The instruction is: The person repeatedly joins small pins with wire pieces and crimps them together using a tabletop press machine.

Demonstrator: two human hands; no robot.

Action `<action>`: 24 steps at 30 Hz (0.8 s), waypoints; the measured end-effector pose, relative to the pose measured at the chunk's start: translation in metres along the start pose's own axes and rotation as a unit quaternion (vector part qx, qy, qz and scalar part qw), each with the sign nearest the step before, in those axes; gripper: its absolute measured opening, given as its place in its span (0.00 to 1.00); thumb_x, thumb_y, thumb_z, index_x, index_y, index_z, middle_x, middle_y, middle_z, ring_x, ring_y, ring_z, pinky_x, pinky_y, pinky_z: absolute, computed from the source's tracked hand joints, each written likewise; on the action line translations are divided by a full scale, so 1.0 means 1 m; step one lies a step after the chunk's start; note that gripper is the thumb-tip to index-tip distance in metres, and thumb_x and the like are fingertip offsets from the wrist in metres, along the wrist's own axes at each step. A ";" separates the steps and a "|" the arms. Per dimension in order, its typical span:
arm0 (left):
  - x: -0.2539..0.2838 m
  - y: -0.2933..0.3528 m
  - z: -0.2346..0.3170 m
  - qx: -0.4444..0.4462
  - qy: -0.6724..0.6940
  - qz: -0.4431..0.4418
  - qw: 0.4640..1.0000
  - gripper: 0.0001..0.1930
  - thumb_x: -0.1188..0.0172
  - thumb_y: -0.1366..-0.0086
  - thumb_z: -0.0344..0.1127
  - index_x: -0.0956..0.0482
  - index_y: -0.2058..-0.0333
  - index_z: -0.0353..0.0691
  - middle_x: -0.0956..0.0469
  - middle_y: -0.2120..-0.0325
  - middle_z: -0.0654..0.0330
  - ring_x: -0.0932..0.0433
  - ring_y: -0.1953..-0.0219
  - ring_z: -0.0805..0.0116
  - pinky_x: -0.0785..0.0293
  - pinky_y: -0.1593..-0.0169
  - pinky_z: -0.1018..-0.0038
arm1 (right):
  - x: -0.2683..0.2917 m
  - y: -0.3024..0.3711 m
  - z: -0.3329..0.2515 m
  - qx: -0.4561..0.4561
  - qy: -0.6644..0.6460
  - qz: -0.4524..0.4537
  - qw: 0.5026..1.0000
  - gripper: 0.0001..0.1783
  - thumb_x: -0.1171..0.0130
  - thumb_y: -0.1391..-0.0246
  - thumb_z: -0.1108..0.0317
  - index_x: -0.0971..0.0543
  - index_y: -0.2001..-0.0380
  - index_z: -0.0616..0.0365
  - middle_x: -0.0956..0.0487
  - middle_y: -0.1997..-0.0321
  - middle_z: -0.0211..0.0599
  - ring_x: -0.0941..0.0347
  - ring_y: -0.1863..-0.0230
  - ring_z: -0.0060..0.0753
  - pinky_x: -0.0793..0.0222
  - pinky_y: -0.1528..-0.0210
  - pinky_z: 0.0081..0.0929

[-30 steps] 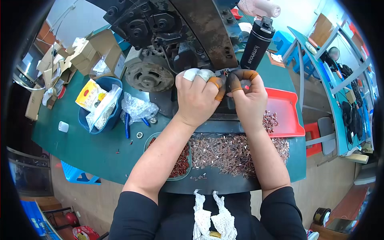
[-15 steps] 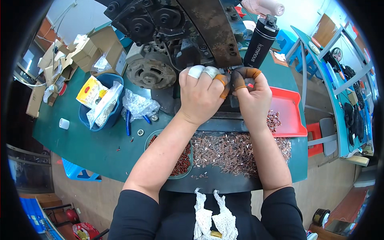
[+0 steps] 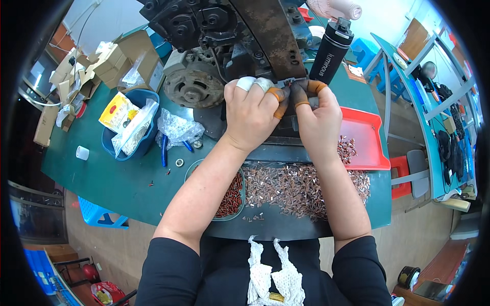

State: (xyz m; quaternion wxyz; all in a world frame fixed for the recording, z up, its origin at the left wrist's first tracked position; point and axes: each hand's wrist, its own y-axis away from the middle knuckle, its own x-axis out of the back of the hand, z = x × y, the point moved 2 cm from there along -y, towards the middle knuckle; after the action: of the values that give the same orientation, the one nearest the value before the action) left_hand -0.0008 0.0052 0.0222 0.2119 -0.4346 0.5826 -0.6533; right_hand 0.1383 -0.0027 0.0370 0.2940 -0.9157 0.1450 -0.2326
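My left hand (image 3: pixel 252 116) and my right hand (image 3: pixel 320 121) meet fingertip to fingertip at the foot of a dark, worn metal machine (image 3: pixel 273 43). White covers wrap two fingers of the left hand; orange and blackened covers sit on fingertips of both hands. Both hands are closed in a pinch, and whatever lies between the fingertips is too small or hidden to name. Below my left forearm, a clear-rimmed bowl (image 3: pixel 244 205) holds small red-brown cylinders (image 3: pixel 230 198). Between the forearms spreads a pile of small copper-coloured pieces (image 3: pixel 286 191).
A red tray (image 3: pixel 375 166) with some small pieces lies right of my right forearm. Behind that hand stands a black bottle (image 3: pixel 332 53). Left are a blue bin (image 3: pixel 115 148) with packets, crumpled plastic (image 3: pixel 178 126), a blue-handled tool (image 3: pixel 164 150) and cardboard boxes (image 3: pixel 112 66).
Both hands have shifted slightly left and up in the picture, fingertips still together. The view itself has moved a little. The pile and bowl look the same.
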 end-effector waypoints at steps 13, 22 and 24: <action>0.018 -0.004 0.001 0.028 0.018 -0.021 0.999 0.12 0.30 0.53 0.34 0.23 0.69 0.44 0.26 0.70 0.61 0.28 0.63 0.57 0.37 0.57 0.60 | 0.000 0.005 -0.006 -0.157 -0.194 0.001 0.968 0.09 0.36 0.46 0.69 0.19 0.66 0.64 0.25 0.80 0.22 0.38 0.80 0.10 0.41 0.78 0.15; 0.137 0.051 0.016 0.276 0.071 -0.493 0.822 0.17 0.30 0.49 0.36 0.21 0.60 0.41 0.28 0.66 0.54 0.30 0.55 0.52 0.40 0.47 0.60 | 0.107 0.059 0.035 -0.143 -0.033 0.015 0.989 0.11 0.37 0.43 0.71 0.20 0.58 0.62 0.22 0.69 0.25 0.32 0.70 0.11 0.35 0.68 0.13; 0.134 0.073 0.020 0.288 0.040 -0.462 0.838 0.15 0.29 0.50 0.34 0.20 0.63 0.42 0.29 0.65 0.54 0.33 0.51 0.52 0.44 0.42 0.55 | 0.109 0.075 0.039 -0.220 -0.084 -0.018 0.972 0.11 0.37 0.43 0.72 0.20 0.57 0.62 0.22 0.68 0.25 0.32 0.70 0.10 0.35 0.67 0.13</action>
State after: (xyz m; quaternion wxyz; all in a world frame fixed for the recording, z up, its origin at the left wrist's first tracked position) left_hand -0.0726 -0.1282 -0.0045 -0.0225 -0.5467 0.1078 -0.8301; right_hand 0.2407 -0.0873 0.0006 0.0919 -0.9766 0.1509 -0.1230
